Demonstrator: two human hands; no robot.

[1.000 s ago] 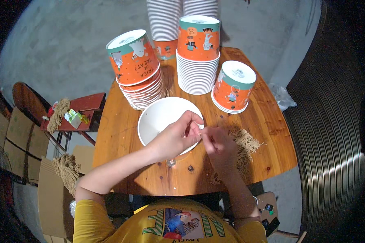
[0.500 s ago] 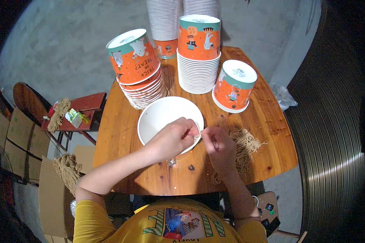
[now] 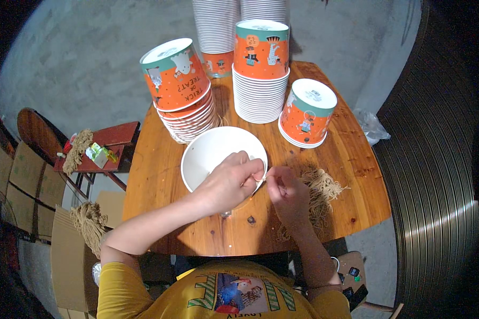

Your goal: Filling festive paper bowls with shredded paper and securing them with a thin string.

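Observation:
A white-lined paper bucket (image 3: 213, 146) lies on the wooden table with its open mouth toward me. At its right rim my left hand (image 3: 233, 178) is closed, thumb and fingers pinching a thin beige cord (image 3: 263, 178). My right hand (image 3: 287, 192) pinches the same cord just outside the rim. Between the fingertips the cord looks bunched, perhaps looped or knotted; the detail is too small to tell. A loose bundle of beige cords (image 3: 324, 187) lies beside my right hand and partly under its wrist.
Upside-down orange and green paper buckets are stacked at the left (image 3: 178, 80), the middle (image 3: 261, 69) and the right (image 3: 308, 114); taller stacks (image 3: 216, 26) stand behind. Cord strands hang around the left stack. More cord bundles (image 3: 89, 220) lie off the table's left side, near cardboard boxes (image 3: 69, 260).
My left hand has shifted slightly right, its fingers closer to my right fingertips at the rim. The right hand and the bucket stay almost in place.

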